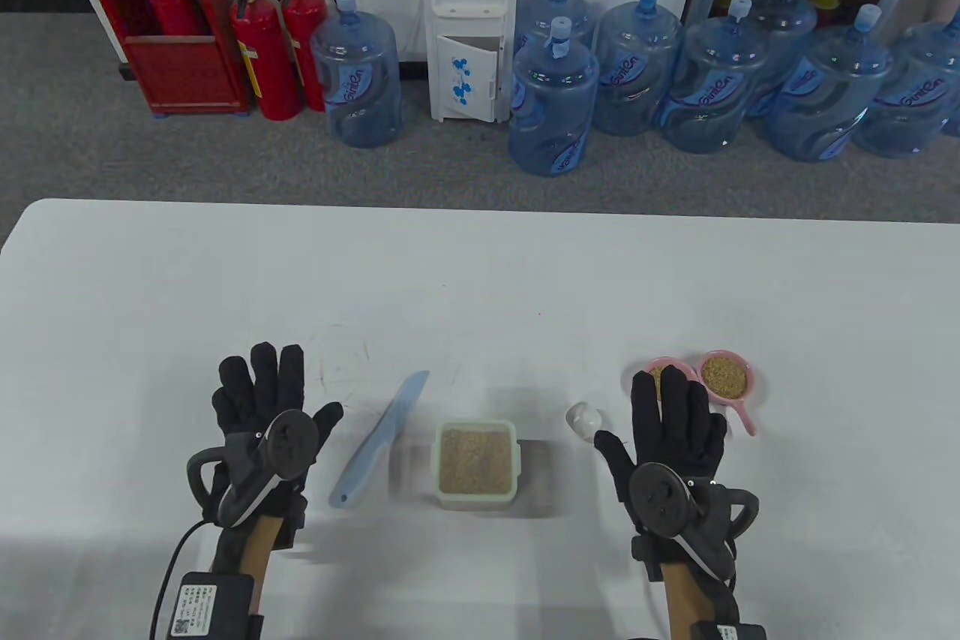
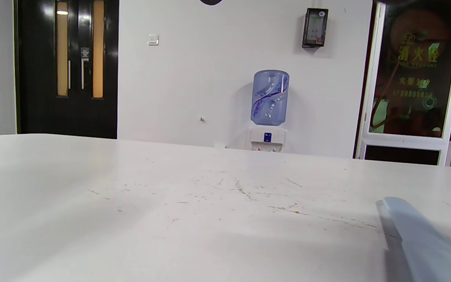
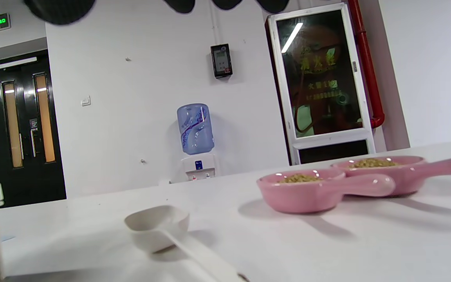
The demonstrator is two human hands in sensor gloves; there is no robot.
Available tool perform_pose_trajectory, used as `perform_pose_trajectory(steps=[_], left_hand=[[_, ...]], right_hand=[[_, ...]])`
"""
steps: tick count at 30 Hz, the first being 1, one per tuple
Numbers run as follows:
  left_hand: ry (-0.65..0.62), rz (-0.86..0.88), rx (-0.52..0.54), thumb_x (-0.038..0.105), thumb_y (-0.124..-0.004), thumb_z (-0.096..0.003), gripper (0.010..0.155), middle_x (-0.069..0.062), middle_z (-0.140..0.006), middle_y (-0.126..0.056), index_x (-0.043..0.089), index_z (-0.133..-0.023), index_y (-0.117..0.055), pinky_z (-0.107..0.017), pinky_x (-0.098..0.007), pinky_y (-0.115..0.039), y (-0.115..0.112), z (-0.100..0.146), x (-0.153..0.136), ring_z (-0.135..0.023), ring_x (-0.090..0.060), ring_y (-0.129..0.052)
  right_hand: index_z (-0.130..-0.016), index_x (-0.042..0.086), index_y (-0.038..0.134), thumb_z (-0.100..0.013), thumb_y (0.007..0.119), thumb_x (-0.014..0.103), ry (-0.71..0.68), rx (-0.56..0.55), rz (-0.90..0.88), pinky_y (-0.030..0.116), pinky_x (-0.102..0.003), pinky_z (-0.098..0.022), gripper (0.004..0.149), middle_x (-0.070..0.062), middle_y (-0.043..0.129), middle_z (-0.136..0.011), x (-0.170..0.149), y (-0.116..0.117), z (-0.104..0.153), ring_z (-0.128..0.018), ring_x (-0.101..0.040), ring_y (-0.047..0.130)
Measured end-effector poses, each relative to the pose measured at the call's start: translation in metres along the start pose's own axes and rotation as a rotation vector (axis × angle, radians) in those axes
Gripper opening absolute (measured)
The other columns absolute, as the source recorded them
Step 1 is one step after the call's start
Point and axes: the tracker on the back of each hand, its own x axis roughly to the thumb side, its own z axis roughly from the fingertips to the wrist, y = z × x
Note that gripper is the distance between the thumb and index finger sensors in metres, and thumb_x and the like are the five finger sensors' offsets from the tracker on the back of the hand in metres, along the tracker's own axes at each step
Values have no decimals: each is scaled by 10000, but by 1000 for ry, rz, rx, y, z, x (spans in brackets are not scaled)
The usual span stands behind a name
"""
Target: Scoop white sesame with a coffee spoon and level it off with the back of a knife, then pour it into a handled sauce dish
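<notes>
A square white container of sesame (image 1: 475,461) sits at the table's near middle. A light-blue knife (image 1: 379,440) lies to its left, tip pointing away; its blade (image 2: 421,243) shows in the left wrist view. A white coffee spoon (image 1: 583,419) (image 3: 159,227) lies right of the container. Two pink handled sauce dishes (image 1: 725,379) (image 3: 303,190) hold sesame at the right. My left hand (image 1: 262,400) lies flat and open left of the knife. My right hand (image 1: 671,415) is open beside the spoon, its fingers covering part of the nearer dish.
The white table (image 1: 480,272) stretches wide beyond the objects. Past its far edge stand water bottles (image 1: 555,100), a dispenser (image 1: 469,17) and red fire extinguishers (image 1: 274,55) on the floor.
</notes>
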Motion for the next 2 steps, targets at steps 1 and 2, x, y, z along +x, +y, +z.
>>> perform_pose_trajectory(steps=[1, 2], left_hand=[[0, 0, -2, 669, -542, -491, 838, -108, -1258, -223, 295, -1184, -255, -816, -636, -379, 0, 0, 0, -1125, -509, -209], [0, 2, -6, 669, -541, -492, 838, -106, -1258, -226, 294, -1185, -256, -815, -637, -379, 0, 0, 0, -1125, -509, -210]], right_hand=[[-1220, 262, 234, -565, 503, 671, 0, -1, -2, 278, -659, -780, 818, -138, 128, -1263, 0, 0, 0, -1143, -425, 213], [-1220, 260, 236, -565, 504, 670, 0, -3, -8, 279, -660, -780, 818, -137, 131, -1264, 0, 0, 0, -1143, -426, 217]])
